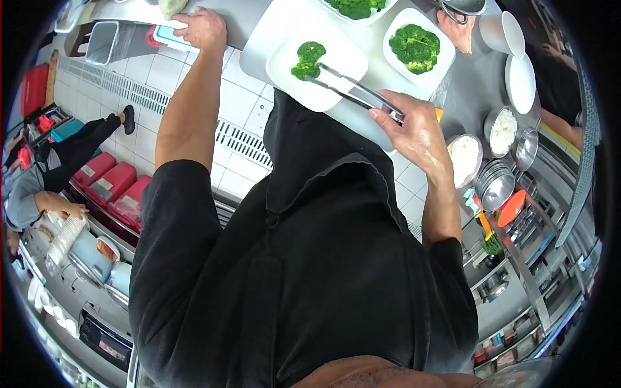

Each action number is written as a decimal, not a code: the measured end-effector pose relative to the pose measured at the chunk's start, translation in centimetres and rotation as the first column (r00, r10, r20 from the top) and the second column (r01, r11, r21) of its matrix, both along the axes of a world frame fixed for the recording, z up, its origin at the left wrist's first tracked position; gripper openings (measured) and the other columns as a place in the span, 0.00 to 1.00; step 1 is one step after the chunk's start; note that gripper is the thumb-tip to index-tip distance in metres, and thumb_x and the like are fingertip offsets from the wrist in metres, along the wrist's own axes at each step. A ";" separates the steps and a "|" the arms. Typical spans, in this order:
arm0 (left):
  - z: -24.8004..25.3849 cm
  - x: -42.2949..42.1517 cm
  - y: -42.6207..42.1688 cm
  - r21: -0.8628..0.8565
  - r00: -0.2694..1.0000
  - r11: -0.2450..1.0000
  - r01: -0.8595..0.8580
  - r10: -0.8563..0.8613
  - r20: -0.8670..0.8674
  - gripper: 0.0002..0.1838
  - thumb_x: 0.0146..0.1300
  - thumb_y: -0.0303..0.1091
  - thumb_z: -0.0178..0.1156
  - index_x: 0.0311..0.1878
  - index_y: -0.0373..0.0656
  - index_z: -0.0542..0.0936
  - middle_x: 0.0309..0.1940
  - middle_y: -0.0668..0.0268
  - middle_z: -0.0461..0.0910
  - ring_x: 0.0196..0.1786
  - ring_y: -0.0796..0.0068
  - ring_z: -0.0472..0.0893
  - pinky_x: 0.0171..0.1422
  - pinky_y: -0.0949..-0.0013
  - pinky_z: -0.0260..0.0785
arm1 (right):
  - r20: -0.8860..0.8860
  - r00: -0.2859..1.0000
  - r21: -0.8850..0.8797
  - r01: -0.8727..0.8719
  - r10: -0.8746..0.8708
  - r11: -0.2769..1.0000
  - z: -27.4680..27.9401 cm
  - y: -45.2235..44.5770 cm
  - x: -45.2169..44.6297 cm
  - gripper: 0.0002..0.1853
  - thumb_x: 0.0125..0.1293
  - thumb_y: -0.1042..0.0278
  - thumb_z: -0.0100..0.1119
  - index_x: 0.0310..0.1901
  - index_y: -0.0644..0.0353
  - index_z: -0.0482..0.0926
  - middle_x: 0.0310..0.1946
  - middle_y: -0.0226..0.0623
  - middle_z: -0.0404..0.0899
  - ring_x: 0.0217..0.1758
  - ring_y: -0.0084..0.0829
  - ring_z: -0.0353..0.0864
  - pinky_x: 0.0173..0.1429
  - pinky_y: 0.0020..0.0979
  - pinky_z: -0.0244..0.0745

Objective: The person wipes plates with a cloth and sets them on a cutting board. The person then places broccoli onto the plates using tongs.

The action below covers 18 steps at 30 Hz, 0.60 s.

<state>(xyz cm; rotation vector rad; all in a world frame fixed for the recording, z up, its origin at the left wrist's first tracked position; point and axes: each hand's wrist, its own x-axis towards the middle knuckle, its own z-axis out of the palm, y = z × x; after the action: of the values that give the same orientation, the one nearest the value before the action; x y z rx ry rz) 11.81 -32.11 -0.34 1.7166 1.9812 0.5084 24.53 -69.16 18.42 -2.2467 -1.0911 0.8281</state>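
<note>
My right hand (pixel 414 126) is closed round metal tongs (pixel 362 94), whose tips touch broccoli (pixel 309 59) on a white plate (pixel 346 61) near the counter edge. Two more white dishes with broccoli lie beyond: one at the top edge and one to the right (pixel 414 48). My left hand (pixel 204 29) rests at the counter's edge at the upper left, fingers apart, by a blue-rimmed container (pixel 173 37) and a pale green item (pixel 171 6). Whether its fingertips press on anything is unclear.
Bowls of white rice (pixel 502 131), stacked metal bowls (pixel 495 184) and a white oval plate (pixel 520 84) stand right. Another person's hand (pixel 456 31) is near a metal pot at the upper right. A person in grey (pixel 29 194) works at the far left.
</note>
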 end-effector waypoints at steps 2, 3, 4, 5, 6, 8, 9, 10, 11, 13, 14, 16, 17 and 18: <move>0.5 0.0 -0.3 -0.020 1.000 1.000 0.020 -0.020 -0.013 0.39 0.74 0.48 0.44 0.78 0.36 0.43 0.63 0.35 0.56 0.58 0.38 0.73 0.62 0.46 0.70 | 0.070 0.993 0.034 -0.101 0.099 0.994 -0.6 0.2 -0.1 0.19 0.61 0.63 0.69 0.48 0.69 0.83 0.30 0.51 0.84 0.32 0.48 0.84 0.41 0.39 0.78; 0.8 0.1 -0.3 -0.030 0.999 0.999 0.028 -0.028 -0.018 0.38 0.75 0.47 0.44 0.77 0.34 0.42 0.62 0.36 0.55 0.58 0.39 0.73 0.62 0.46 0.70 | 0.110 0.986 0.057 -0.136 0.129 0.989 -0.9 0.3 -0.2 0.17 0.62 0.65 0.67 0.46 0.70 0.82 0.30 0.51 0.83 0.32 0.50 0.83 0.41 0.41 0.77; 0.7 0.1 -0.3 -0.028 0.999 0.999 0.029 -0.029 -0.014 0.38 0.75 0.47 0.44 0.77 0.34 0.42 0.62 0.36 0.55 0.58 0.39 0.73 0.62 0.46 0.70 | 0.108 0.985 0.051 -0.143 0.137 0.988 -0.8 0.3 -0.3 0.16 0.62 0.65 0.67 0.45 0.70 0.83 0.29 0.52 0.82 0.32 0.51 0.83 0.40 0.42 0.76; 0.6 0.1 -0.3 -0.027 1.000 0.999 0.028 -0.029 -0.009 0.39 0.75 0.47 0.44 0.77 0.34 0.42 0.62 0.35 0.55 0.58 0.39 0.73 0.62 0.46 0.70 | 0.107 0.983 0.045 -0.152 0.147 0.987 -0.7 0.3 -0.4 0.15 0.63 0.65 0.66 0.43 0.70 0.83 0.29 0.52 0.82 0.31 0.51 0.83 0.39 0.42 0.76; 0.4 0.0 -0.1 -0.024 1.000 0.999 0.028 -0.028 -0.004 0.39 0.75 0.47 0.44 0.77 0.34 0.42 0.62 0.35 0.55 0.58 0.39 0.73 0.62 0.46 0.70 | 0.106 0.982 0.040 -0.162 0.157 0.986 -0.6 0.3 -0.6 0.14 0.63 0.65 0.66 0.42 0.69 0.83 0.28 0.52 0.82 0.30 0.52 0.82 0.39 0.42 0.76; -0.2 -0.1 0.1 -0.004 1.000 1.000 0.019 -0.019 0.006 0.40 0.73 0.50 0.45 0.78 0.38 0.43 0.64 0.33 0.55 0.59 0.37 0.73 0.64 0.45 0.68 | 0.042 0.995 -0.040 -0.090 0.091 0.995 0.8 0.0 -1.3 0.12 0.64 0.65 0.65 0.39 0.68 0.83 0.25 0.53 0.80 0.28 0.53 0.81 0.36 0.43 0.75; -0.4 -0.2 0.1 0.003 1.000 1.000 0.014 -0.014 0.012 0.40 0.72 0.51 0.45 0.78 0.40 0.44 0.65 0.31 0.55 0.60 0.36 0.74 0.65 0.45 0.68 | 0.011 0.998 -0.084 -0.056 0.057 0.995 1.4 -0.2 -1.8 0.11 0.64 0.65 0.64 0.37 0.67 0.83 0.23 0.53 0.79 0.27 0.53 0.81 0.35 0.44 0.74; -0.5 -0.3 0.2 -0.002 1.000 1.000 0.011 -0.011 0.016 0.40 0.72 0.51 0.45 0.78 0.40 0.44 0.65 0.31 0.55 0.60 0.36 0.74 0.65 0.45 0.67 | 0.009 1.000 -0.103 -0.016 0.017 0.995 1.9 -0.4 -2.3 0.11 0.65 0.64 0.64 0.36 0.67 0.83 0.21 0.53 0.79 0.26 0.53 0.80 0.33 0.44 0.74; -0.4 -0.2 0.2 -0.006 1.000 1.000 0.008 -0.008 0.019 0.40 0.72 0.51 0.45 0.78 0.40 0.44 0.65 0.31 0.55 0.60 0.36 0.73 0.65 0.45 0.67 | 0.007 1.000 -0.121 0.024 -0.024 0.992 2.3 -0.5 -2.9 0.12 0.65 0.64 0.64 0.35 0.66 0.83 0.20 0.53 0.78 0.24 0.53 0.80 0.32 0.44 0.74; -0.2 -0.1 0.0 -0.021 1.000 1.000 0.006 -0.006 0.025 0.40 0.72 0.51 0.45 0.78 0.40 0.43 0.66 0.31 0.54 0.60 0.36 0.73 0.65 0.45 0.67 | 0.008 0.997 -0.076 0.081 -0.081 0.994 2.2 -0.5 -4.0 0.12 0.66 0.63 0.63 0.33 0.65 0.83 0.18 0.54 0.76 0.23 0.54 0.80 0.31 0.44 0.73; 0.1 -0.1 -0.1 -0.027 1.000 1.000 0.006 -0.005 0.029 0.40 0.72 0.51 0.45 0.78 0.40 0.43 0.66 0.31 0.54 0.60 0.35 0.73 0.65 0.45 0.67 | -0.002 0.996 -0.083 0.092 -0.093 0.992 2.1 -0.2 -4.5 0.12 0.66 0.63 0.63 0.33 0.65 0.83 0.18 0.54 0.77 0.23 0.54 0.80 0.31 0.44 0.73; 0.3 0.0 -0.1 -0.029 0.999 1.000 0.008 -0.007 0.033 0.41 0.72 0.51 0.44 0.78 0.39 0.43 0.66 0.31 0.54 0.60 0.35 0.73 0.65 0.45 0.67 | -0.021 0.993 -0.095 0.114 -0.117 0.989 2.0 0.5 -5.3 0.12 0.66 0.63 0.63 0.33 0.65 0.83 0.18 0.54 0.77 0.23 0.53 0.80 0.31 0.44 0.74; 0.2 -0.1 -0.1 -0.027 0.999 1.000 0.010 -0.009 0.031 0.41 0.72 0.51 0.44 0.78 0.39 0.43 0.66 0.31 0.54 0.60 0.35 0.73 0.65 0.45 0.67 | -0.031 0.991 -0.114 0.126 -0.131 0.985 2.4 0.8 -5.5 0.12 0.66 0.63 0.63 0.34 0.65 0.84 0.18 0.54 0.77 0.23 0.53 0.80 0.32 0.44 0.74; 0.2 -0.1 0.0 -0.025 1.000 1.000 0.013 -0.012 0.028 0.41 0.73 0.51 0.44 0.78 0.39 0.43 0.66 0.31 0.54 0.60 0.35 0.73 0.65 0.46 0.67 | -0.045 0.990 -0.100 0.126 -0.132 0.987 2.8 0.7 -5.4 0.12 0.66 0.63 0.64 0.34 0.66 0.83 0.18 0.54 0.77 0.23 0.53 0.81 0.32 0.44 0.74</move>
<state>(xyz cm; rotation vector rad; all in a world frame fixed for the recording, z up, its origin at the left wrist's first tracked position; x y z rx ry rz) 11.72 -32.11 -0.17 1.6964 1.9482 0.4990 19.11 -68.42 21.27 -2.3346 -0.8889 0.8967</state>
